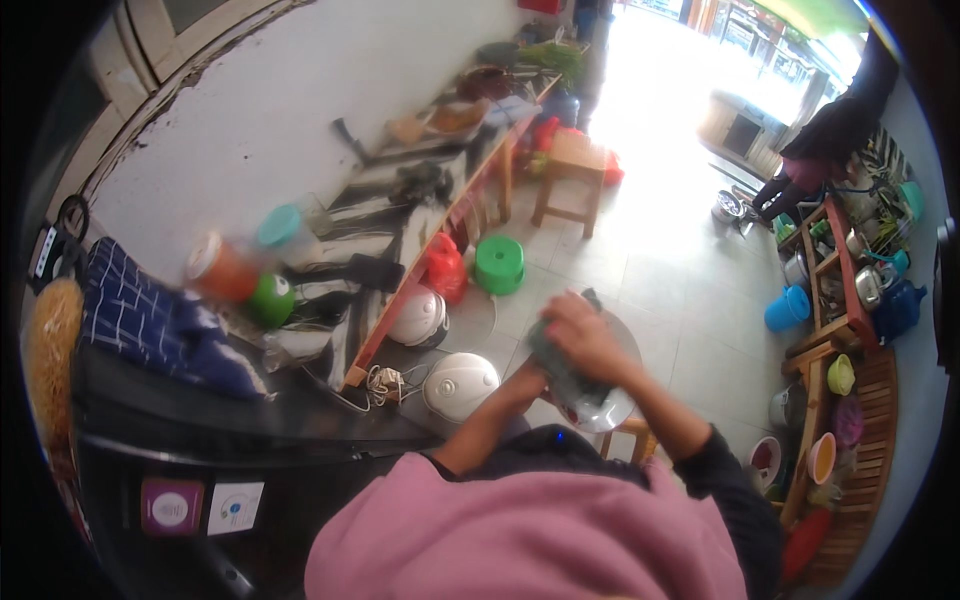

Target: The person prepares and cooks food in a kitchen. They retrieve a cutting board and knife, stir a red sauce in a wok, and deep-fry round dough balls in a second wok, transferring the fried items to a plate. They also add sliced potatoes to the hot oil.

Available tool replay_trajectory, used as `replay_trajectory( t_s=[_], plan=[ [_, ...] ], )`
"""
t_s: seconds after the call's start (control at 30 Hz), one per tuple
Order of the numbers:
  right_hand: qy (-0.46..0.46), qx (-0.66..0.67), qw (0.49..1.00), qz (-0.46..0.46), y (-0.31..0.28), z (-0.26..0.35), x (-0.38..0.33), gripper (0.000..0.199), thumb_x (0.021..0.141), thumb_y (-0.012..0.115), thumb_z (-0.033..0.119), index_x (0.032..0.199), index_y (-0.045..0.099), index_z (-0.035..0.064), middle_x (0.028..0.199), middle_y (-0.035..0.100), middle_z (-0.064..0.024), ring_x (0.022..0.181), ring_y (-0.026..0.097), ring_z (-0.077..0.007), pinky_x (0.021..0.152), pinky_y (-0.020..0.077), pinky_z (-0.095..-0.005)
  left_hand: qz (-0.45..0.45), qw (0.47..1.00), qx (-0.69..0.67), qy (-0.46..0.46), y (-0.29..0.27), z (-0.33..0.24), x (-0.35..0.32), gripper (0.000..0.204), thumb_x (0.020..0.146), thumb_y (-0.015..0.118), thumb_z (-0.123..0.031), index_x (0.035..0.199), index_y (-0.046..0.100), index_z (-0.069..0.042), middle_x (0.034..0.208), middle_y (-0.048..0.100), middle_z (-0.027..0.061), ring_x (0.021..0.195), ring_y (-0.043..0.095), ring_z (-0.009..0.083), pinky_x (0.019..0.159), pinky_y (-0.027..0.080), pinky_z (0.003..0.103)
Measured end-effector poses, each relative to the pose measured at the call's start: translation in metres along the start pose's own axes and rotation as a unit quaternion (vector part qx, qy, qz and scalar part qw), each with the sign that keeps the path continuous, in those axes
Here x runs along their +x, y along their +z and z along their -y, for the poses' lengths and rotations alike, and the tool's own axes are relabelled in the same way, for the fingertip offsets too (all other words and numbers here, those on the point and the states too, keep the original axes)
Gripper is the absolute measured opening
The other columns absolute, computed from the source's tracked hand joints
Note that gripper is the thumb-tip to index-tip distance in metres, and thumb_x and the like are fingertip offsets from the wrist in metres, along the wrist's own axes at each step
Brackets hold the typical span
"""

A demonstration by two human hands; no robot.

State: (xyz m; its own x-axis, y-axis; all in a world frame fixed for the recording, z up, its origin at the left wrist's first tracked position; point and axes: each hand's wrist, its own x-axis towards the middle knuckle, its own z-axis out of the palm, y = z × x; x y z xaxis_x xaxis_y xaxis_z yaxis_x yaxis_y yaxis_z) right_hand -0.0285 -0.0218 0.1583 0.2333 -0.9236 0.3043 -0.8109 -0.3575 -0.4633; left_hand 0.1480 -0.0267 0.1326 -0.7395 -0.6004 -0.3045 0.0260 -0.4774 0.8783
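In front of my body, my right hand [580, 338] lies with bent fingers over a dark grey-green, cloth-like thing [560, 368], pressing on it; blur hides its exact kind. My left hand [528, 384] is lower and to the left, against the same thing, its fingers mostly hidden behind it. Just beyond and below my hands is a round, shiny, pale metal dish or lid [622, 338]. Something glossy [606, 413] shows at its near edge; I cannot make out whether it is part of the dish.
White rice cookers [461, 386] and a green stool [499, 265] stand left on the tiled floor. A long striped-top table [400, 215] holds jars and food. Farther off is a wooden stool [573, 178]. Right are wooden shelves [850, 300] with pots and a person [815, 150] bending.
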Motion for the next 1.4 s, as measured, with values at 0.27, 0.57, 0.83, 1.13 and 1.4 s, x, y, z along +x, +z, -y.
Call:
replay_trajectory(
  t_s=[0.27,0.57,0.83,1.13,1.4],
  plan=[
    [0.032,-0.292,0.944,-0.148,0.097,-0.138,0.105,0.019,0.087,0.053,0.017,0.101,0.062,0.0078,0.080,0.062,-0.0073,0.076,0.063,-0.0230,0.055,0.0492,-0.0386,-0.187,0.969,-0.084,0.135,-0.025,-0.025,0.065,0.074,0.075,0.046,0.000,0.147,0.033,-0.003,0.125,0.053,0.0102,0.105,0.054,0.0166,0.087,0.045,0.026],
    [0.094,-0.208,0.971,-0.064,0.131,-0.127,0.247,0.029,0.093,0.047,0.023,0.115,0.060,0.0082,0.117,0.062,-0.0209,0.106,0.060,-0.0386,0.078,0.0510,-0.0567,-0.426,0.846,-0.221,0.234,-0.147,-0.044,0.147,0.069,0.082,0.047,-0.002,0.149,0.028,-0.002,0.145,0.040,0.0149,0.132,0.041,0.0254,0.110,0.032,0.036],
    [-0.234,0.088,0.944,0.218,0.159,-0.101,0.332,0.060,0.092,0.052,0.042,0.144,0.043,0.0129,0.141,0.051,-0.0131,0.123,0.051,-0.0339,0.100,0.0410,-0.0504,-0.479,0.804,-0.302,0.180,-0.221,-0.088,0.174,0.067,0.099,0.039,-0.060,0.140,0.042,-0.006,0.131,0.054,0.0087,0.119,0.055,0.0221,0.096,0.048,0.036],
    [-0.433,0.098,0.831,0.334,0.138,-0.098,0.393,0.046,0.085,0.060,0.012,0.130,0.061,0.0221,0.120,0.066,-0.0063,0.104,0.062,-0.0321,0.092,0.0462,-0.0477,-0.590,0.642,-0.417,0.255,-0.265,-0.088,0.171,0.066,0.101,0.036,-0.055,0.142,0.040,-0.004,0.135,0.053,0.0128,0.121,0.054,0.0275,0.100,0.046,0.039],
    [-0.358,0.252,0.792,0.426,0.166,-0.175,0.465,0.035,0.082,0.072,0.021,0.117,0.070,0.0163,0.115,0.069,-0.0096,0.101,0.066,-0.0267,0.085,0.0522,-0.0413,-0.643,0.544,-0.423,0.334,-0.316,-0.050,0.209,0.066,0.101,0.036,-0.055,0.146,0.034,-0.007,0.142,0.048,0.0167,0.120,0.057,0.0354,0.100,0.046,0.047]
  ],
)
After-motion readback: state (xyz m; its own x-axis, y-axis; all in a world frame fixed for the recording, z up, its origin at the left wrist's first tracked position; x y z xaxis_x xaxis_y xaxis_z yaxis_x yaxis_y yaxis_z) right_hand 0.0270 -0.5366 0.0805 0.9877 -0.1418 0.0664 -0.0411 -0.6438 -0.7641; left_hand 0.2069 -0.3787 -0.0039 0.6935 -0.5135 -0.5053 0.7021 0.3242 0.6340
